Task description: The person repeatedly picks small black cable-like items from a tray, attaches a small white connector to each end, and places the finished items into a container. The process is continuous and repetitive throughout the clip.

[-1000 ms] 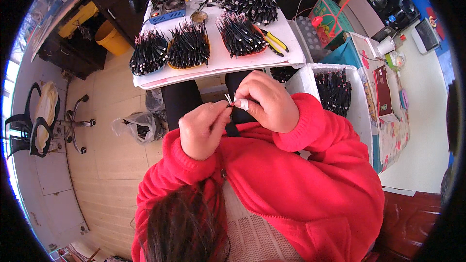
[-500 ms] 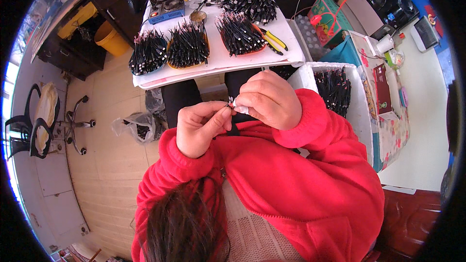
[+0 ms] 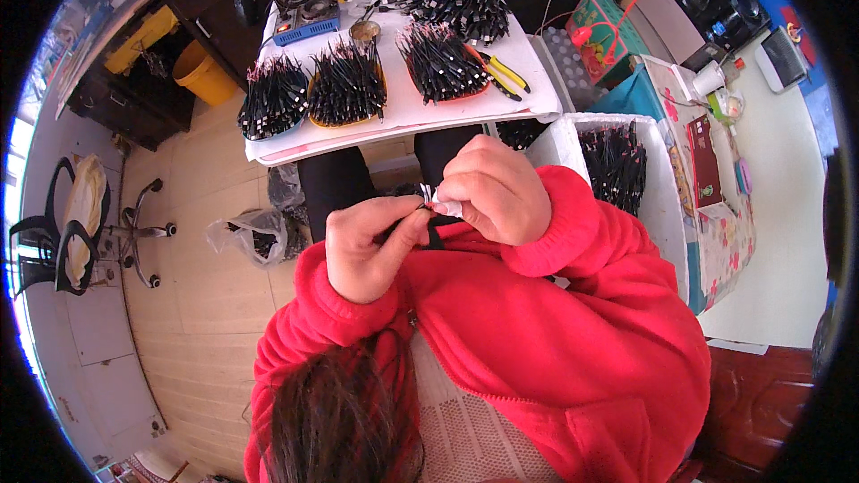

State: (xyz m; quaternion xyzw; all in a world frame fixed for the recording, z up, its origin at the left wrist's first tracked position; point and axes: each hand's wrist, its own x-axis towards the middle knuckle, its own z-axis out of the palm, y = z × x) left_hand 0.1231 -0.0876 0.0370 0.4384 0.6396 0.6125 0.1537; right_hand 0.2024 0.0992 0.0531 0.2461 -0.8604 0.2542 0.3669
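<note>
In front of my chest both hands meet at one small spot. My left hand (image 3: 367, 249) is closed, thumb and forefinger pinching the end of a thin cable with a dark and reddish wire tip (image 3: 426, 207). My right hand (image 3: 497, 192) is closed from the other side, its fingertips against the same wire end. Something white (image 3: 450, 208), perhaps tape or a finger wrap, shows at the right fingertips. Small pale prongs (image 3: 426, 190) stick up between the hands; what they belong to cannot be made out. A dark strand (image 3: 436, 237) hangs below the fingers.
Ahead, a white table (image 3: 403, 130) bears trays heaped with short black cables (image 3: 347, 85), yellow-handled pliers (image 3: 506, 77), a blue device (image 3: 307, 27) and a cable pile (image 3: 461, 4). At right stands a white foam box (image 3: 658, 161) with more cables. A plastic bag (image 3: 259, 237) lies on the floor.
My left fingers have straightened slightly at the pinch, and my right hand has shifted a little left. The pale prongs between the hands show more plainly now.
</note>
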